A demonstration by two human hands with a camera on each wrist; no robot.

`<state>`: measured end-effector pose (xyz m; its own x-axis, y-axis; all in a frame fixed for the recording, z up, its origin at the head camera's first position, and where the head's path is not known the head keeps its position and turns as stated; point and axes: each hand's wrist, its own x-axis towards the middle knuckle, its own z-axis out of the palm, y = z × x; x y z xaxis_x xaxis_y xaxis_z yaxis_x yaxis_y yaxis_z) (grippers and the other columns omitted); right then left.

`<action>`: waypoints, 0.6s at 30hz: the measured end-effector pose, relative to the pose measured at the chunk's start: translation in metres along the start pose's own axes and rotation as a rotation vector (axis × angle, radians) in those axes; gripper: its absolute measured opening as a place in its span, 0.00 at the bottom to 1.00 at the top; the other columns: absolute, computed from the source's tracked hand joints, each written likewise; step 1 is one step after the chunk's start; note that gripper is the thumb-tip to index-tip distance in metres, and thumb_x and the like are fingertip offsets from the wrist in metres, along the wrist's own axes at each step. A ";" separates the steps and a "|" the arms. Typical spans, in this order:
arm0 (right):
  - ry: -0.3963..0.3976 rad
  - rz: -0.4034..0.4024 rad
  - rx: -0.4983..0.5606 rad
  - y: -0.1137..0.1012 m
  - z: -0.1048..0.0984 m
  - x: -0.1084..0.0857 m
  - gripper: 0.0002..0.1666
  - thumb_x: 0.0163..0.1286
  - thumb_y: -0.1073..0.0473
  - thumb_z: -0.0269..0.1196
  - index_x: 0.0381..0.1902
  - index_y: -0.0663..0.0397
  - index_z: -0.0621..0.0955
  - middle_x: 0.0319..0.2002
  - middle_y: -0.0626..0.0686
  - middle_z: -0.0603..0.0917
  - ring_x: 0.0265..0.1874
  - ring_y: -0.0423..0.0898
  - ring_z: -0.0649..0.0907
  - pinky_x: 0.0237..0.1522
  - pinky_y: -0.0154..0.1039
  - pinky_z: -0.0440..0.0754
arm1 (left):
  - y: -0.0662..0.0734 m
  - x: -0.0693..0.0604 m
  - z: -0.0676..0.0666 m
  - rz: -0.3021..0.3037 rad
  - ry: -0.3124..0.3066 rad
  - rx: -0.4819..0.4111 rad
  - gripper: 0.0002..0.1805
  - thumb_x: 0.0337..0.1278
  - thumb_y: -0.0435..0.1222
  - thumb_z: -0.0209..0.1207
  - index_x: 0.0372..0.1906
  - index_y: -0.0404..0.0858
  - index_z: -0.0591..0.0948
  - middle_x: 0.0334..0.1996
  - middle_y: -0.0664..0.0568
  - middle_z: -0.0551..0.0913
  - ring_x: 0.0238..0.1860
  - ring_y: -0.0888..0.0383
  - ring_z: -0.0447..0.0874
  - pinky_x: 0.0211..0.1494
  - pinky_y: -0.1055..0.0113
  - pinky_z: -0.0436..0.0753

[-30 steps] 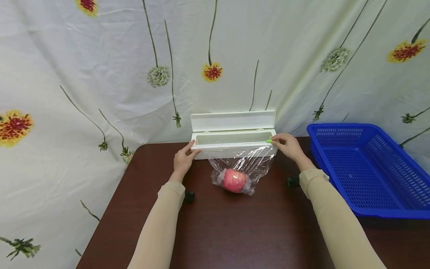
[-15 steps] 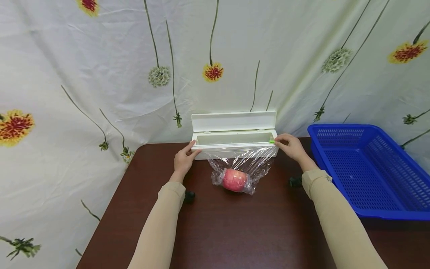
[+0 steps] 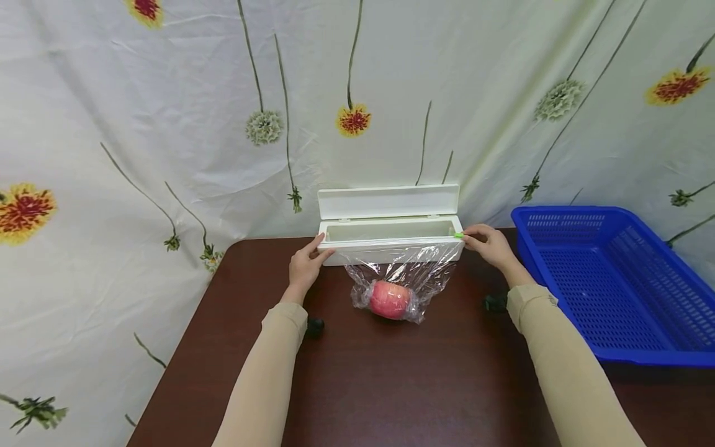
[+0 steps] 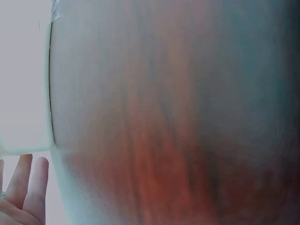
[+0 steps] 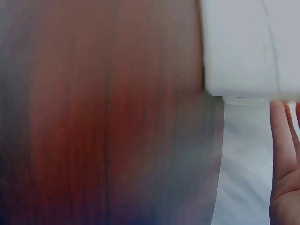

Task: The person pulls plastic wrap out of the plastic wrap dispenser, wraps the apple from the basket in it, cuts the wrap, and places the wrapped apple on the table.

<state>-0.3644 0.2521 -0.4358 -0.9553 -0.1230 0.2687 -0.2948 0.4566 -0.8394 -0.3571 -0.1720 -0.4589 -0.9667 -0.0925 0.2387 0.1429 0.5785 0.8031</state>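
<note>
A white cling film dispenser sits at the back of the table, its lid tilted up against the cloth. Clear cling film hangs from its front edge down to a red apple, which is wrapped in film and lies on the table. My left hand grips the dispenser's left end, thumb at the front. At the right end, my right hand pinches a small green slide cutter on the front rim. Both wrist views show fingertips against the dispenser's ends.
A blue plastic basket stands on the right, beside my right forearm. The brown table has a rounded back left corner. White flowered cloth hangs right behind the dispenser.
My right hand has slid a little to the right along the front rim with the green slide cutter. My left hand, the dispenser and the apple stay where they were.
</note>
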 end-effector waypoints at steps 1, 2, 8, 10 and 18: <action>0.005 0.005 0.041 0.000 0.000 0.000 0.17 0.67 0.65 0.59 0.46 0.78 0.77 0.49 0.69 0.75 0.40 0.43 0.80 0.43 0.37 0.81 | 0.000 0.000 0.000 -0.001 0.001 -0.005 0.31 0.53 0.51 0.63 0.64 0.53 0.72 0.50 0.45 0.81 0.49 0.50 0.80 0.46 0.55 0.77; 0.006 0.007 0.077 0.000 0.000 -0.001 0.17 0.67 0.66 0.59 0.46 0.79 0.76 0.48 0.70 0.74 0.37 0.39 0.80 0.42 0.34 0.81 | 0.000 0.000 0.000 -0.004 0.002 -0.011 0.31 0.53 0.51 0.63 0.64 0.53 0.72 0.50 0.46 0.81 0.49 0.50 0.80 0.46 0.55 0.77; 0.025 0.000 0.110 -0.023 0.002 -0.009 0.15 0.67 0.71 0.57 0.45 0.83 0.74 0.47 0.72 0.73 0.34 0.33 0.78 0.38 0.30 0.81 | -0.002 0.003 -0.005 -0.013 -0.042 -0.055 0.33 0.53 0.51 0.63 0.65 0.52 0.70 0.59 0.45 0.75 0.52 0.48 0.78 0.48 0.54 0.77; 0.029 0.012 0.104 -0.030 0.003 -0.010 0.14 0.67 0.72 0.56 0.45 0.84 0.74 0.46 0.73 0.73 0.34 0.35 0.78 0.38 0.30 0.81 | -0.003 0.004 -0.006 -0.022 -0.063 -0.089 0.33 0.53 0.51 0.63 0.66 0.52 0.70 0.63 0.46 0.71 0.54 0.49 0.77 0.50 0.54 0.77; 0.054 0.051 0.036 0.001 0.005 -0.002 0.17 0.68 0.63 0.59 0.47 0.75 0.77 0.48 0.67 0.76 0.41 0.55 0.82 0.41 0.39 0.82 | -0.003 0.010 -0.008 -0.127 -0.130 -0.262 0.33 0.54 0.50 0.63 0.66 0.50 0.69 0.65 0.48 0.67 0.53 0.50 0.76 0.49 0.61 0.79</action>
<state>-0.3632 0.2487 -0.4397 -0.9670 -0.0519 0.2495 -0.2472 0.4291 -0.8688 -0.3650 -0.1812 -0.4542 -0.9969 -0.0363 0.0692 0.0528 0.3394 0.9392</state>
